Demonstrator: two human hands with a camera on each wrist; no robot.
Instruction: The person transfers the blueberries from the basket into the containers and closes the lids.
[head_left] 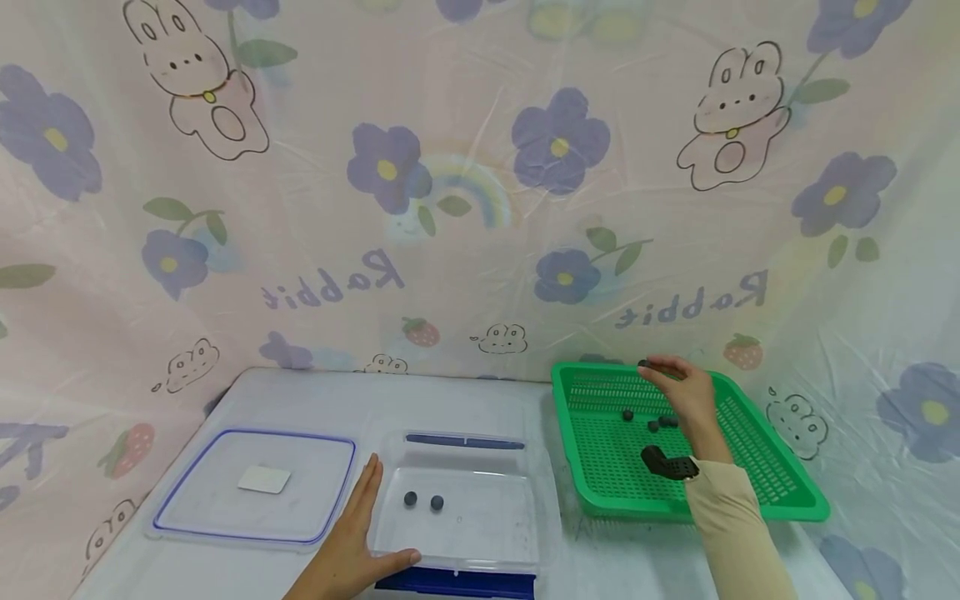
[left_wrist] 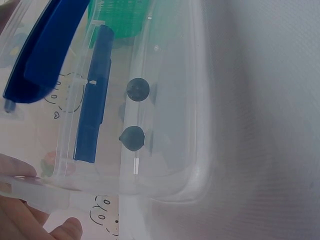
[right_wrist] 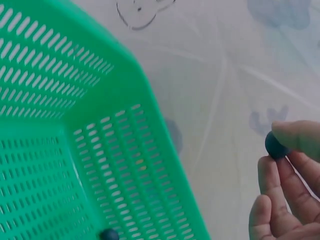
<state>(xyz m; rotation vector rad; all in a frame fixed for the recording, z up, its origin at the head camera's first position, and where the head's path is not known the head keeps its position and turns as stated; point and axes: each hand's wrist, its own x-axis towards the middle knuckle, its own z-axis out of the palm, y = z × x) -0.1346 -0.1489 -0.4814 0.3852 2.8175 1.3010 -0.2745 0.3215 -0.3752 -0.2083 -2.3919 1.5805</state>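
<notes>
Shows at eight o'clock in the head view a clear lid (head_left: 202, 492) with a blue seal, laid flat on the white-covered table (head_left: 315, 400), with a white card (head_left: 264, 479) near its middle. Rests the left hand (head_left: 356, 533) at seven o'clock against the left side of the clear box (head_left: 495, 529), with thumb and fingers spread wide. Has two dark balls (head_left: 437, 502) inside the box at six o'clock, close together yet apart, toward its nine o'clock wall, with blue latches (head_left: 465, 442) at its twelve and six o'clock edges. Shows at twelve o'clock a curtain (head_left: 465, 250) printed with rabbits and purple flowers. Has at four o'clock a green basket (head_left: 603, 458) with more dark balls (head_left: 627, 415) on its floor, toward the far side. Holds the right hand (head_left: 686, 396) also at four o'clock, with the forearm across the basket, pinching one dark ball (right_wrist: 275, 146) between thumb and fingertips; shows that ball at three o'clock in the right wrist view, apart from the basket.
</notes>
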